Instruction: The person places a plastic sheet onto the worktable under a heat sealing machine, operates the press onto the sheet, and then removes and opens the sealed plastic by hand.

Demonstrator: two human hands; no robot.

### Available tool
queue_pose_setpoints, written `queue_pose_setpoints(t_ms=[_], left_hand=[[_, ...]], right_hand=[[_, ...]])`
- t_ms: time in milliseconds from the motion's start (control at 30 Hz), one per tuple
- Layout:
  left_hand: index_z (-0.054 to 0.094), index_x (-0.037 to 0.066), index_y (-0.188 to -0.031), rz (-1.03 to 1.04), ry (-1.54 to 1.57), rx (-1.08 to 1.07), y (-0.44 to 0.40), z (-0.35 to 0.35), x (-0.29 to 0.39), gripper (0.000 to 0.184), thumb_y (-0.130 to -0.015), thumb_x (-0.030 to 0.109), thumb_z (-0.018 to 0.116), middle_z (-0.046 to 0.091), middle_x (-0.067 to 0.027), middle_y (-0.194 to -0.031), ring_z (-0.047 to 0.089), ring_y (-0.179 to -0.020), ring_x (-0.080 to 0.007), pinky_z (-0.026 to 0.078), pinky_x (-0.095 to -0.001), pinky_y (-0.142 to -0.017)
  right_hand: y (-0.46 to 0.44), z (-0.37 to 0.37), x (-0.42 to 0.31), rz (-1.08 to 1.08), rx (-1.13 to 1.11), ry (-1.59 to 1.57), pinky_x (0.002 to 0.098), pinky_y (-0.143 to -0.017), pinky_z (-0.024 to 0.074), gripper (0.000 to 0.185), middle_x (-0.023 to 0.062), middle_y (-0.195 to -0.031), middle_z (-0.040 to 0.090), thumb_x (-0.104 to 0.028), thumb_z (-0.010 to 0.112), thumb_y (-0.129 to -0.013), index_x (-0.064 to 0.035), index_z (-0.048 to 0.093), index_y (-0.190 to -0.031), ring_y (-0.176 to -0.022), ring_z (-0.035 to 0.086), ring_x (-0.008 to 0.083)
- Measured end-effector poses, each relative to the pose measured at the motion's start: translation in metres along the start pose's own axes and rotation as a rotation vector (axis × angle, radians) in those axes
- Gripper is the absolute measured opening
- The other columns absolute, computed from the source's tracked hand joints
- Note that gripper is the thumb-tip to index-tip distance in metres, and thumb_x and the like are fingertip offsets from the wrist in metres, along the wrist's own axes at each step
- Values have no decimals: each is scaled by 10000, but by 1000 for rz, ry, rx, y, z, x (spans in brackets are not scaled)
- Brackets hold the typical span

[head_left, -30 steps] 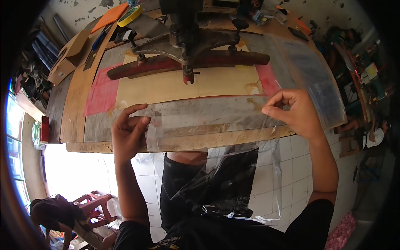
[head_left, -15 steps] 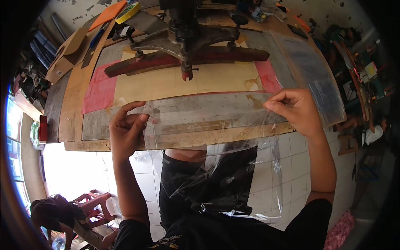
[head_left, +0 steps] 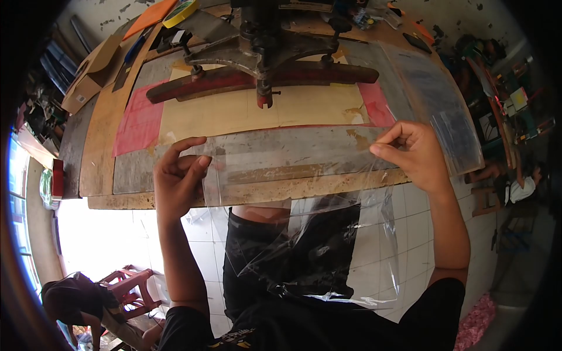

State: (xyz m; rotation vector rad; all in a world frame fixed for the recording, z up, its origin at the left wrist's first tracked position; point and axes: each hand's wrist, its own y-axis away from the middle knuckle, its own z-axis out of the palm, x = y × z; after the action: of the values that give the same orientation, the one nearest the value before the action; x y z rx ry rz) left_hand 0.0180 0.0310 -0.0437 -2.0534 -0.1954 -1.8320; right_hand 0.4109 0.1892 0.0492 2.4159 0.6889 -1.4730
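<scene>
A thin clear plastic sheet (head_left: pixel 316 234) hangs between my two hands, creased and shiny, its lower part in front of my legs. My left hand (head_left: pixel 178 178) pinches its upper left corner, thumb against the curled fingers, with the index finger stretched out above. At the other top corner my right hand (head_left: pixel 410 152) grips the sheet between thumb and index finger. Past the sheet's top edge lies a cream panel (head_left: pixel 234 114) with pink strips (head_left: pixel 139 120) at its ends, on a grey metal plate (head_left: pixel 193 161).
A dark metal press arm with a long bar (head_left: pixel 319 74) stands over the panel. Stacked clear sheets (head_left: pixel 433 99) lie at the right. A cardboard box (head_left: pixel 91 76), yellow tape roll (head_left: pixel 180 13) and blue cutter (head_left: pixel 134 50) are at the left. A person (head_left: pixel 88 304) bends near a red stool (head_left: pixel 132 286).
Both hands keep their hold on the plastic sheet, with only a slight shift. The table and press appear a little higher and further left in view.
</scene>
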Motion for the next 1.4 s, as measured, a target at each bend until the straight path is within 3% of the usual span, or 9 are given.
queue_pose_setpoints(t_ms=[733, 900, 1400], left_hand=[[665, -5, -1305, -11, 2, 5, 0, 1, 1, 348, -997, 106, 782, 707, 4, -726, 512, -557, 4, 370, -190, -485], [663, -8, -1306, -23, 0, 11, 0, 2, 3, 349, -998, 105, 781, 707, 3, -725, 524, -561, 1, 385, -190, -502], [657, -8, -1312, -27, 4, 25, 1, 2, 3, 354, -998, 98, 780, 711, 6, -728, 537, -558, 2, 394, -190, -508]], right_hand=[[7, 0, 0, -95, 18, 9, 227, -715, 492, 161, 32, -882, 738, -42, 861, -896, -19, 704, -924, -772, 600, 57], [8, -5, -1, -140, -26, -80, 254, -795, 538, 268, 56, -918, 727, 37, 809, -914, -58, 569, -984, -853, 673, 84], [8, -7, 2, -62, -19, -174, 276, -873, 559, 231, 112, -990, 768, 19, 763, -964, -24, 580, -1099, -981, 745, 145]])
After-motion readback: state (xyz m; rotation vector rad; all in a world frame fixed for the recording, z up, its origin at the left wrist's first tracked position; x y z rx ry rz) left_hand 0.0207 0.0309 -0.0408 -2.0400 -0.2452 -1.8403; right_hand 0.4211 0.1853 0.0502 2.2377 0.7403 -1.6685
